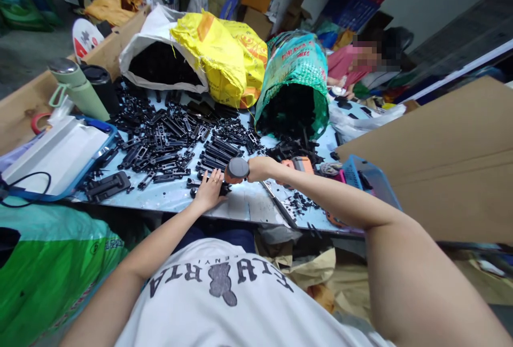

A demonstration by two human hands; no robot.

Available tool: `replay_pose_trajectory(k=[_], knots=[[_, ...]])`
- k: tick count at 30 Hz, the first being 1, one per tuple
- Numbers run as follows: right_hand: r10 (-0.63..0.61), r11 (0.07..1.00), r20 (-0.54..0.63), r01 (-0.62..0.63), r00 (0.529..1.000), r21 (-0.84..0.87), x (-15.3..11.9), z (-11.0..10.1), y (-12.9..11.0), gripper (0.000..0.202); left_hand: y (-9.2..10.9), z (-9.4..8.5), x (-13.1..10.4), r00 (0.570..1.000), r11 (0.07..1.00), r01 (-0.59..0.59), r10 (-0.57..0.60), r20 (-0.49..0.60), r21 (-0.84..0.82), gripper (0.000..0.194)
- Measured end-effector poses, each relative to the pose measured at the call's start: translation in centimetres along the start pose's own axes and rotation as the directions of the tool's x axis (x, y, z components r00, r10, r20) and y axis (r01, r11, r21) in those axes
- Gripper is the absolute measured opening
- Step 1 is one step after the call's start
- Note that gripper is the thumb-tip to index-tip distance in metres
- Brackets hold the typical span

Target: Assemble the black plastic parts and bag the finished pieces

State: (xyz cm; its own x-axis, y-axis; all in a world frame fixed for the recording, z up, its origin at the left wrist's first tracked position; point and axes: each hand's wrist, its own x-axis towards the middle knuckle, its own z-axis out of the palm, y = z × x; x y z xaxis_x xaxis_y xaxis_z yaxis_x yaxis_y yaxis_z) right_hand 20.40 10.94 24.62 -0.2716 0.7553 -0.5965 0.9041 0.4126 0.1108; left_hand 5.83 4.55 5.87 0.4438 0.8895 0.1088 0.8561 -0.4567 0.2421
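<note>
My right hand (259, 168) is wrapped around a power drill (237, 169) with a round dark end cap and orange trim. The drill's tip is hidden from me. Just left of it, my left hand (211, 189) lies with fingers stretched out over black plastic parts (195, 182) at the near end of a row. More long black parts (219, 152) line up behind that hand. Beyond my right forearm, an orange and black tool (298, 165) lies partly hidden.
Loose black parts (160, 138) cover the table's left half. White (132, 71), yellow (220, 58) and green (296, 63) sacks stand behind. A blue basket (352, 173) sits right, near a cardboard sheet (441, 160). A bottle (80, 87) stands left. Another person (348, 71) sits across.
</note>
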Motion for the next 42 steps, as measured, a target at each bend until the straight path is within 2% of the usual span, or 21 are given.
replay_pose_trajectory(k=[3,6,9,11,13,15,17,19,21,23,25,27,29,31,36,39,42], knots=[[-0.041,0.993,-0.018,0.039,0.999,-0.111,-1.6,0.1,-0.7,0.030,0.1,-0.2,-0.1,1.000,1.000,0.002,-0.002,-0.015,-0.001,0.076],[-0.071,0.990,0.063,0.078,0.995,-0.116,-2.0,0.0,-1.6,0.028,0.1,-0.6,-0.2,1.000,0.999,-0.016,0.016,-0.004,-0.029,0.070],[-0.097,0.989,0.113,0.108,0.989,-0.097,-1.4,0.5,-2.2,0.027,0.0,-0.9,-0.2,0.999,0.999,-0.032,0.032,0.023,-0.032,0.069],[-0.092,0.992,0.078,0.098,0.993,-0.077,-1.2,1.6,-1.8,0.029,0.1,-0.9,-0.1,0.999,0.999,-0.037,0.037,0.022,-0.005,0.072],[-0.066,0.998,-0.012,0.065,0.998,-0.016,-1.7,3.2,-0.7,0.030,0.1,-0.8,-0.1,0.999,0.999,-0.032,0.032,0.002,0.039,0.075],[-0.043,0.989,-0.084,0.054,0.996,0.140,-2.9,5.3,1.4,0.031,0.2,-0.7,0.0,1.000,0.996,-0.024,0.025,-0.013,0.083,0.077],[-0.014,0.916,-0.114,0.058,0.993,0.396,-4.5,7.4,4.2,0.032,0.2,-0.6,0.1,0.999,0.993,-0.035,0.036,-0.011,0.111,0.079],[0.067,0.763,-0.128,0.032,0.989,0.645,-6.2,9.2,7.6,0.034,0.2,-0.5,0.2,0.999,0.991,-0.051,0.052,-0.007,0.121,0.080],[0.232,0.589,-0.149,-0.017,0.961,0.808,-7.7,10.6,11.4,0.034,0.2,-0.3,0.3,0.998,0.991,-0.057,0.059,-0.012,0.123,0.081],[0.416,0.447,-0.144,-0.064,0.898,0.892,-8.6,11.6,15.1,0.032,0.2,-0.2,0.4,0.998,0.990,-0.058,0.061,-0.024,0.127,0.081],[0.573,0.332,-0.087,-0.134,0.815,0.934,-8.9,12.5,18.4,0.027,0.2,0.0,0.4,0.997,0.988,-0.062,0.067,-0.035,0.141,0.081],[0.677,0.250,0.005,-0.236,0.736,0.939,-8.7,13.3,21.0,0.023,0.2,0.2,0.5,0.996,0.984,-0.068,0.076,-0.042,0.162,0.082],[0.731,0.203,0.086,-0.336,0.677,0.920,-7.9,13.9,22.8,0.022,0.3,0.4,0.5,0.996,0.981,-0.072,0.081,-0.047,0.181,0.082],[0.736,0.192,0.130,-0.389,0.664,0.901,-7.0,14.5,23.9,0.023,0.4,0.5,0.6,0.995,0.980,-0.069,0.081,-0.052,0.187,0.082],[0.699,0.197,0.124,-0.357,0.704,0.913,-5.2,15.7,25.2,0.032,0.2,-0.7,0.4,0.996,0.991,-0.058,0.065,-0.061,0.121,0.072],[0.697,0.296,0.036,-0.333,0.717,0.895,-5.0,16.7,26.1,0.038,-0.9,-2.1,-0.6,0.991,0.998,-0.026,0.033,-0.130,0.055,0.057],[0.722,0.442,-0.032,-0.425,0.691,0.790,-5.8,17.7,26.4,0.047,-2.5,-3.1,-2.4,0.981,0.997,0.074,-0.068,-0.184,0.027,0.046]])
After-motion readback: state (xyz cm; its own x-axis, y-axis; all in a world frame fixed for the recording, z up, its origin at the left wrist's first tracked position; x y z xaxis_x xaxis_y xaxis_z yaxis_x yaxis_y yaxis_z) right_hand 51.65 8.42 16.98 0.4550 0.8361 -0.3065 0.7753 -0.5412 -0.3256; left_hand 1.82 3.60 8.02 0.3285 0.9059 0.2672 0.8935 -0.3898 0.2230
